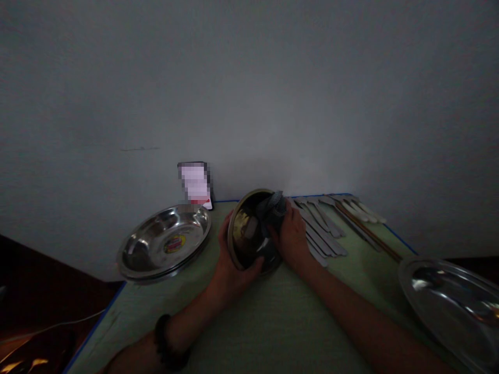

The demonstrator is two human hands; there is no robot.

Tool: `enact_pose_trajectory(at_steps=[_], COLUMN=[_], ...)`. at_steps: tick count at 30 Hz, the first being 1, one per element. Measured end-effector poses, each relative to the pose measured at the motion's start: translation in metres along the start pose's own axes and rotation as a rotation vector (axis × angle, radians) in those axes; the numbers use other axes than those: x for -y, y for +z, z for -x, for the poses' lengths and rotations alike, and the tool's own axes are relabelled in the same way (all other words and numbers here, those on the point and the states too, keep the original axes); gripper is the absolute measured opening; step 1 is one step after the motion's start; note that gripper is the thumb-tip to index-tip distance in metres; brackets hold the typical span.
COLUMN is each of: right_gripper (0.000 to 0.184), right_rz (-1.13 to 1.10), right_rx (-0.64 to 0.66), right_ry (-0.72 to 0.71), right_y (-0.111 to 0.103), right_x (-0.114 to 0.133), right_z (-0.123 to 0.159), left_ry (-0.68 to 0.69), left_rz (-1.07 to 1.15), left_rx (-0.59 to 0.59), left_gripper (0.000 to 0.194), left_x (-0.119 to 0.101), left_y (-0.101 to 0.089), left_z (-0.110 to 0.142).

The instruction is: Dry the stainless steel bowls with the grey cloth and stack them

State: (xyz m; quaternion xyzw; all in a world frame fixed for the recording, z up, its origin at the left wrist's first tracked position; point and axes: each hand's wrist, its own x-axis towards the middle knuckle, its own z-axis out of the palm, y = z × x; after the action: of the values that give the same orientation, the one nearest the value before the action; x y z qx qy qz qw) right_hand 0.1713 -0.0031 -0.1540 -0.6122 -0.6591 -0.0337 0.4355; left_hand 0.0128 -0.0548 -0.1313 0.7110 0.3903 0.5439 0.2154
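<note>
A small steel bowl [245,234] is tilted on its side above the light green table [273,322], its mouth facing left and towards me. My left hand [230,259] grips the bowl from below and the left, fingers wrapped round its rim. My right hand [292,236] holds a dark grey cloth [273,208] pressed into the bowl's upper inner side.
A stack of wide steel plates [163,244] sits at the table's left edge. Several flat steel spoons [323,228] and wooden chopsticks [370,234] lie in a row at the back right. A large steel tray [452,301] overhangs the right. A small blurred card [195,184] leans on the grey wall.
</note>
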Motion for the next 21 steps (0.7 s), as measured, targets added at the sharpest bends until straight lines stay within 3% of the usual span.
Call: enact_pose_trajectory(at_steps=[5, 10, 12, 14, 17, 19, 21], right_gripper=[0.058, 0.065, 0.068, 0.067, 0.048, 0.038, 0.041], right_rz=[0.052, 0.070, 0.075, 0.085, 0.134, 0.167, 0.147], right_rx=[0.013, -0.002, -0.030, -0.066, -0.097, -0.070, -0.033], right_ry=[0.001, -0.007, -0.049, -0.146, -0.269, -0.282, -0.289], right_y=[-0.005, -0.003, -0.003, -0.006, -0.013, -0.016, -0.017], right_x=[-0.002, 0.000, 0.002, 0.003, 0.003, 0.003, 0.001], right_z=[-0.002, 0.000, 0.000, 0.000, -0.001, -0.003, -0.005], left_ry=[-0.127, -0.157, -0.125, -0.121, -0.119, -0.102, -0.093], left_rz=[0.038, 0.110, 0.137, 0.145, 0.141, 0.113, 0.090], left_rx=[0.026, -0.074, -0.111, -0.139, -0.109, -0.072, -0.072], left_gripper=[0.096, 0.049, 0.040, 0.042, 0.054, 0.059, 0.060], left_x=[-0.001, 0.000, 0.001, 0.002, 0.005, 0.007, 0.011], left_y=[-0.002, -0.008, -0.009, -0.009, -0.008, -0.008, -0.008], left_z=[-0.004, -0.008, -0.007, -0.006, -0.006, -0.006, -0.006])
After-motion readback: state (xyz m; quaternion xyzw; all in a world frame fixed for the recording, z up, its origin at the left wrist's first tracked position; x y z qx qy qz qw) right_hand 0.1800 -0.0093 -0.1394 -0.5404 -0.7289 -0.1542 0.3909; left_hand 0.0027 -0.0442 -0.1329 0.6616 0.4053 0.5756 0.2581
